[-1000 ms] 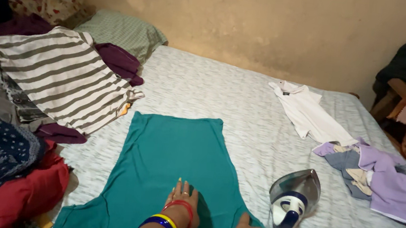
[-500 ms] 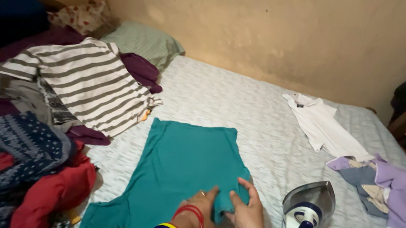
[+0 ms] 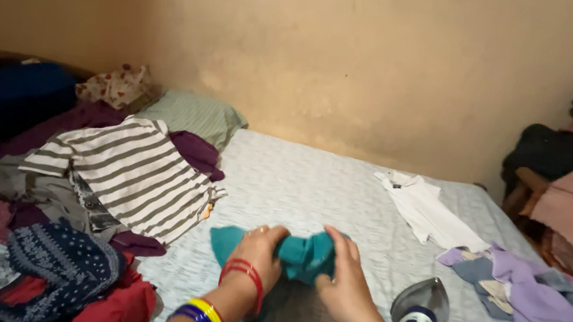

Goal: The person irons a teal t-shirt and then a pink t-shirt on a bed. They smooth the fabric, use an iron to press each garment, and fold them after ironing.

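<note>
While it lay flat a moment ago, our hands (image 3: 301, 269) now clutch the bunched teal garment (image 3: 302, 253) beside the iron (image 3: 420, 311) on the bed (image 3: 299, 176).

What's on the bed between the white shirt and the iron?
Nothing: only bare patterned bed sheet lies between the white shirt and the grey-blue iron, in the head view.

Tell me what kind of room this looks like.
Most likely a bedroom used for ironing laundry: a bed with a pale patterned sheet, a green striped pillow by the wall, heaps of clothes such as a brown-and-white striped shirt, and a blue-and-white clothes iron standing on the sheet.
</note>
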